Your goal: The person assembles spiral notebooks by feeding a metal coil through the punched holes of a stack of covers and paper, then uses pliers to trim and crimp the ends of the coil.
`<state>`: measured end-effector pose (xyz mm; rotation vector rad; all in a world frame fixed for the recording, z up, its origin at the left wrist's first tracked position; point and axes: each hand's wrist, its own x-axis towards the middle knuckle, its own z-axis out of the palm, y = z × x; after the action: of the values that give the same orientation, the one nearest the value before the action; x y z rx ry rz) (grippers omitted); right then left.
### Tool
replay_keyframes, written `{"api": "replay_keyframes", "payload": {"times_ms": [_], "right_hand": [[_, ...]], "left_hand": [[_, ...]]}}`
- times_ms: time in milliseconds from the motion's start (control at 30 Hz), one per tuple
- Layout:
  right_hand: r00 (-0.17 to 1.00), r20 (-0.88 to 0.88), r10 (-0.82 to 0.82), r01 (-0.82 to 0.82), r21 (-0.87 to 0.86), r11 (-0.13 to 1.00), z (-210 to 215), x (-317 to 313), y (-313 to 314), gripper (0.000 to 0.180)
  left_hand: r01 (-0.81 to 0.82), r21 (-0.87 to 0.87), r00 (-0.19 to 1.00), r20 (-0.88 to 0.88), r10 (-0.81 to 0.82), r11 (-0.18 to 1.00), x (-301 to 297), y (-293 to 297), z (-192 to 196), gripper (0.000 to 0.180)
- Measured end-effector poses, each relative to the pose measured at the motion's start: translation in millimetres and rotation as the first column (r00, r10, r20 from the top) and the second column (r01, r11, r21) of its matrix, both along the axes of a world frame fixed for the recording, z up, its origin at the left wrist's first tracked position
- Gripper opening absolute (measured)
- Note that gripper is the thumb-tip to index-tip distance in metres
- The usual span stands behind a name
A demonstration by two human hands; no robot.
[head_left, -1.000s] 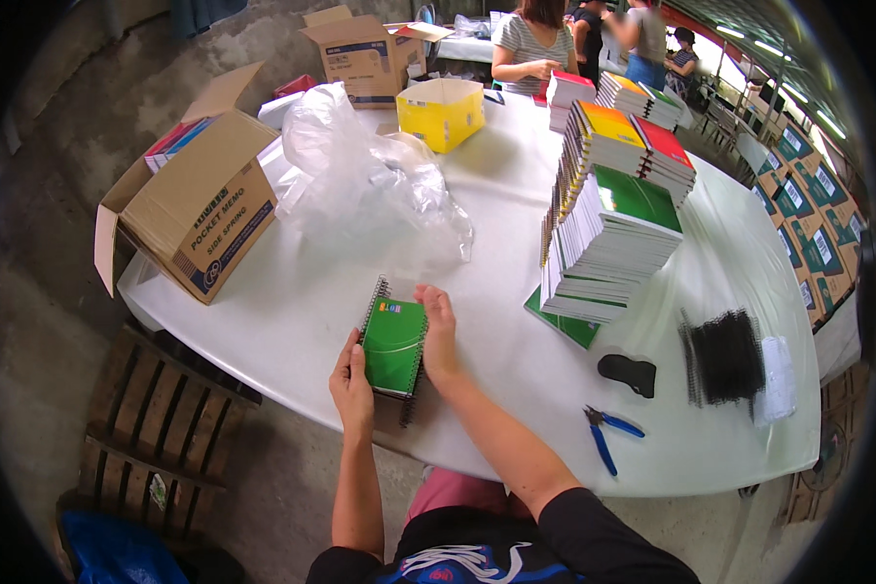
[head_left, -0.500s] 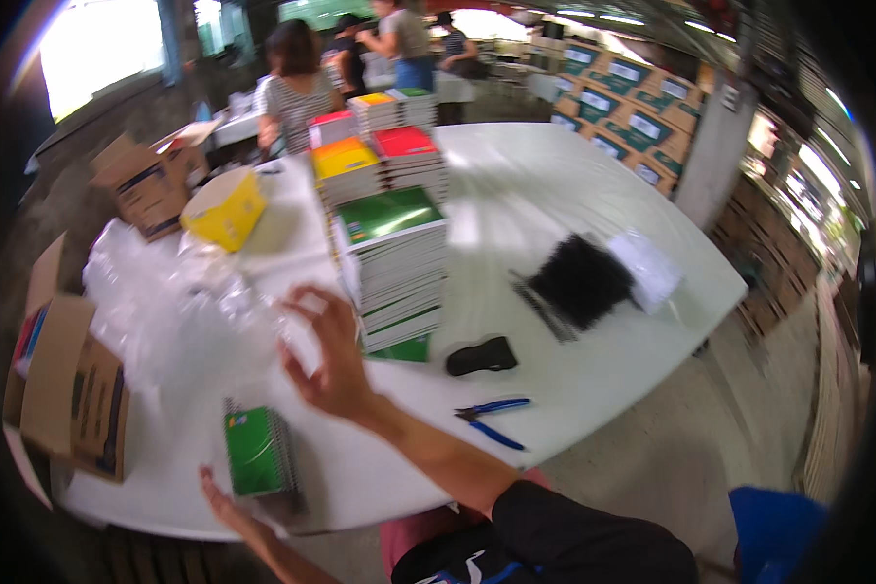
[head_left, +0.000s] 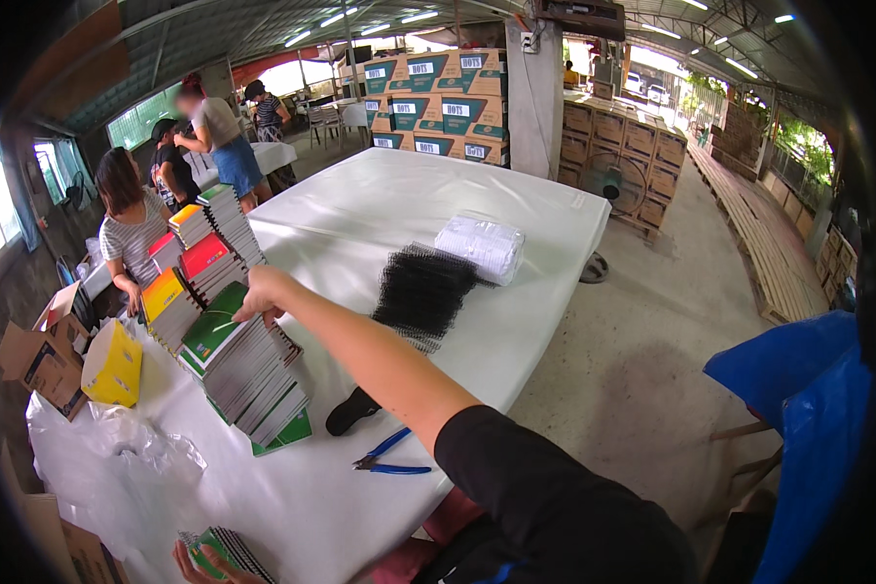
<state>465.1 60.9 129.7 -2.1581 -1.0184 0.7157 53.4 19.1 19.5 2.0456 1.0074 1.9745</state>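
At the lower left edge, my left hand [head_left: 204,567] is closed around a small stack of green spiral notebooks [head_left: 226,541], its thumb lying over the cover. My right arm reaches forward across the table. On top of a tall stack lies a larger green notebook [head_left: 207,338]; my right hand [head_left: 261,296] has its fingers bent and closed at that notebook's right edge. The undersides of these fingers are partly hidden. Blue-handled cutting pliers [head_left: 391,456] and a black object [head_left: 351,412] rest on the table below my right forearm.
Red [head_left: 207,255] and yellow notebooks [head_left: 163,295] stand stacked behind. Black wire coils [head_left: 420,292] lie beside a white plastic-wrapped pack [head_left: 480,245]. Clear plastic [head_left: 117,477], a yellow box [head_left: 113,365] and open cartons [head_left: 41,362] crowd the left. Other people [head_left: 138,219] stand beyond.
My right hand has moved forward from above the plastic to the top of the tall stack. My left hand has closed on the small notebooks. The view has swung right and up.
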Motion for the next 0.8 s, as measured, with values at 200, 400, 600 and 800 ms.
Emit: {"api": "replay_keyframes", "payload": {"times_ms": [200,400,600,800], "right_hand": [[0.842,0.402,-0.361,0.083,0.564,0.822,9.8,-74.6,-15.0,0.053],[0.982,0.186,0.044,-0.173,0.770,0.615,-34.6,-145.9,-125.6,0.041],[0.968,0.190,0.165,-0.242,0.535,0.809,-208.1,-187.1,-209.8,0.034],[0.755,0.470,0.457,-0.630,0.327,0.705,-152.1,-129.4,-213.5,0.065]], "left_hand": [[-0.026,0.100,0.979,-0.198,0.045,0.995,16.5,-24.5,29.3,0.040],[0.063,0.205,0.909,-0.416,0.029,0.977,42.2,-68.4,31.9,0.043],[0.078,-0.213,0.665,-0.717,-0.210,0.974,82.3,-104.8,-29.0,0.040],[0.144,-0.302,0.567,-0.755,-0.329,0.942,82.7,-75.4,-49.5,0.033]]}}
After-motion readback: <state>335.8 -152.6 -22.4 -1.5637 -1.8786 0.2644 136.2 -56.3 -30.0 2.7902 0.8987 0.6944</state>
